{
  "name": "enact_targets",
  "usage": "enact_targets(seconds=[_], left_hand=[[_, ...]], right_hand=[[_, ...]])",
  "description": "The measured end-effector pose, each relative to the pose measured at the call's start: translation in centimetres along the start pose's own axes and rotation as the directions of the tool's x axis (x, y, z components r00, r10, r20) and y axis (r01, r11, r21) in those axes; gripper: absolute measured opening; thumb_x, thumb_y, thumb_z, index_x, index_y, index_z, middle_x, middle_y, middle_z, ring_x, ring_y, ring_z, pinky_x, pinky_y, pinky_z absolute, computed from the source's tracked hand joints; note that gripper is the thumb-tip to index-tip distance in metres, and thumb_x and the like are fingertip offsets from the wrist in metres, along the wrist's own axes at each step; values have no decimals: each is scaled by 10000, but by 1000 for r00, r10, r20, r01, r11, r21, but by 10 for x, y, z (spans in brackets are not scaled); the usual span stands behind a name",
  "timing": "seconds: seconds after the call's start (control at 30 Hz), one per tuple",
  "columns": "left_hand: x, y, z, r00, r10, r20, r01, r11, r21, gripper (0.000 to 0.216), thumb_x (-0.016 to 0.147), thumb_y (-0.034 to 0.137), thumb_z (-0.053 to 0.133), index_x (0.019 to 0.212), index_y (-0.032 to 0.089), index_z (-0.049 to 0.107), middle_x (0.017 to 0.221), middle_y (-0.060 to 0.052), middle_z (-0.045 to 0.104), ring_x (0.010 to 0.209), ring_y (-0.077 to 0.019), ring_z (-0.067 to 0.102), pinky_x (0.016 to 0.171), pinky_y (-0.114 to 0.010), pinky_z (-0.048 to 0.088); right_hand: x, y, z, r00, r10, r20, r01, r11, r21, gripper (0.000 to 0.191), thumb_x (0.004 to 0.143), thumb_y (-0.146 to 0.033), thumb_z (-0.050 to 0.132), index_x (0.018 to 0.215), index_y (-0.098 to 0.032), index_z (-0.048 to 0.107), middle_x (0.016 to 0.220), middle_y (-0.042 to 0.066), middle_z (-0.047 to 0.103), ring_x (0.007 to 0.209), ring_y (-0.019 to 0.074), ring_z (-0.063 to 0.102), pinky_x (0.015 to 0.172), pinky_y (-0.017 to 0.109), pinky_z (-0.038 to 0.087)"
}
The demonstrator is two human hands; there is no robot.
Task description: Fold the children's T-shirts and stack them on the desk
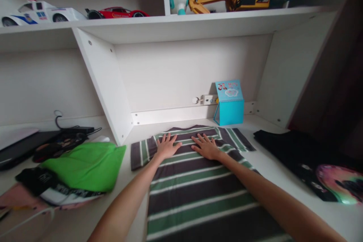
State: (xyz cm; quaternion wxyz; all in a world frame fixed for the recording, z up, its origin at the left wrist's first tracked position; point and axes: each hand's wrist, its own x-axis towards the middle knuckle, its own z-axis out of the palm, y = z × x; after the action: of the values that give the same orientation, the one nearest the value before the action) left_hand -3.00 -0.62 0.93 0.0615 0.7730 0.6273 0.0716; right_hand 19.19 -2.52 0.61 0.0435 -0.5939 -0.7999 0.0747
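A striped short-sleeved T-shirt (187,191) in green, white and dark grey lies spread on the white desk, its collar end toward the back wall and both sleeves out to the sides. Flat on its upper left part rests my left hand (168,146), fingers spread. My right hand (206,146) presses on the upper right part, also with fingers apart. Neither hand grips the cloth. The shirt's lower end runs out of view at the bottom, and my right forearm covers some of its right side.
Left of the shirt lie a bright green cloth (87,166) and other garments, with a black laptop-like slab (25,147) behind. A dark printed garment (306,162) lies right. A blue desk calendar (231,111) stands at the back. Toy vehicles line the shelf (198,20) above.
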Motion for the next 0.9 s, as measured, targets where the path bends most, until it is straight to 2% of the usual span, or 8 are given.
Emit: enact_targets(seconds=[0.2,0.33,0.47,0.6,0.73,0.77,0.83,0.9], left_hand=[[21,-14,-19,998,18,64,-15,999,-46,663,838,639,173,1405,298,202,1489,-46,116,1361,-268,62,1046,-542,95],[3,-59,-34,993,-120,2,120,993,-12,663,858,586,188,1411,221,206,1480,-104,139,1357,-297,61,1027,-582,91],[-20,-106,-35,956,-291,-15,292,956,13,623,867,539,213,1383,197,289,1468,-143,164,1337,-372,95,951,-677,127],[-25,-125,-26,945,-319,-75,321,947,23,555,874,504,236,1362,253,318,1474,-77,187,1343,-330,124,968,-632,195],[-19,-134,-24,916,-361,-174,372,928,30,512,887,367,275,1338,134,352,1387,-161,357,1294,-315,269,997,-511,252],[-18,-138,-26,905,-374,-204,388,921,30,504,878,343,307,1309,92,384,1340,-193,408,1267,-318,316,997,-479,264],[-17,-144,-29,881,-401,-251,418,908,19,485,847,347,387,1214,42,472,1246,-235,481,1210,-336,388,980,-444,289],[-17,-150,-31,862,-427,-272,440,898,-12,451,809,382,457,1103,53,550,1171,-237,534,1150,-355,444,938,-434,331]], right_hand=[[13,-12,-24,999,32,15,-32,999,5,641,886,-578,195,1426,-232,178,1479,139,109,1340,340,66,989,606,117],[-27,-42,-31,994,-104,35,102,994,39,720,856,-625,237,1430,-198,162,1486,127,64,1351,304,5,1028,552,111],[-75,-68,-16,922,-359,141,339,929,152,774,830,-675,195,1437,-208,85,1487,104,12,1351,290,-34,1037,552,98],[-92,-79,-15,936,-330,125,315,940,129,752,853,-643,195,1437,-179,95,1482,122,18,1348,302,-41,1041,561,64],[-121,-107,-25,946,-323,16,321,944,74,675,882,-545,309,1398,-112,270,1448,199,178,1329,344,136,1030,537,187],[-133,-119,-22,918,-394,-41,397,915,79,649,871,-536,354,1370,-122,331,1422,196,259,1305,336,222,1020,510,242],[-156,-147,-3,800,-573,-177,590,805,62,516,846,-505,440,1252,-187,474,1260,138,490,1150,272,453,927,410,400],[-171,-177,30,680,-665,-310,691,722,-33,271,832,-407,506,1022,-232,588,882,51,622,812,181,582,673,277,493]])
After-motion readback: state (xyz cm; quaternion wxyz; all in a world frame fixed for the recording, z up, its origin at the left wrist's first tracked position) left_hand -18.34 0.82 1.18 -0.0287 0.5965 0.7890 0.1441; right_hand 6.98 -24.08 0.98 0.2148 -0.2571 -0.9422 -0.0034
